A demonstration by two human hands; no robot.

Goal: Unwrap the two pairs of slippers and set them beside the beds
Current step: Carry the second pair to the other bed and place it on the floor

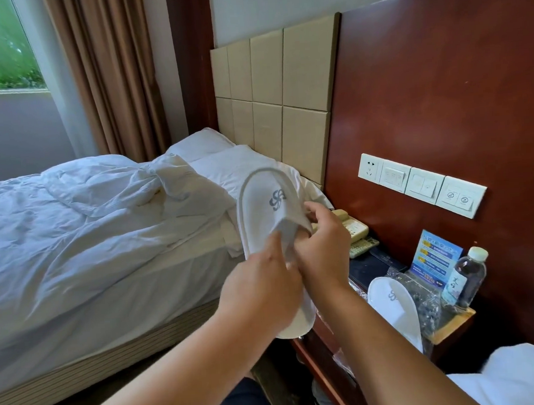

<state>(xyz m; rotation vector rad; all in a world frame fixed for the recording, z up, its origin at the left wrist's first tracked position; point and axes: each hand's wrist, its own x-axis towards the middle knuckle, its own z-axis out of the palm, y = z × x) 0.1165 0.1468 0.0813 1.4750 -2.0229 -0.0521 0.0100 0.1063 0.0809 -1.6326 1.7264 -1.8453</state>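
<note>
Slipper in hand: we hold a white slipper [269, 214] with a grey logo up in the air, toe upward, in front of the bed's edge.
Left grip [259, 288]: closed round the slipper's heel half from below, with the thumb on the edge of the upper.
Right grip [322, 249]: curled fingers pinch the open edge of the upper. We cannot tell how far they reach inside.
Second slipper [393, 307]: it lies flat on the desk, logo up, partly over a crinkled clear wrapper [423, 289].
Desk [454, 325]: we see a water bottle [467, 280] at its far corner, a blue card [437, 260] standing just beside it, and a beige telephone [354, 228] behind our hands.
Bed [73, 247]: it is on our left, with rumpled white bedding and a pillow against a padded headboard [271, 107].
Wall: a row of switches [422, 183] sits on the dark wood panel above the desk.
Other bed [524, 371]: a white corner shows at lower right.
</note>
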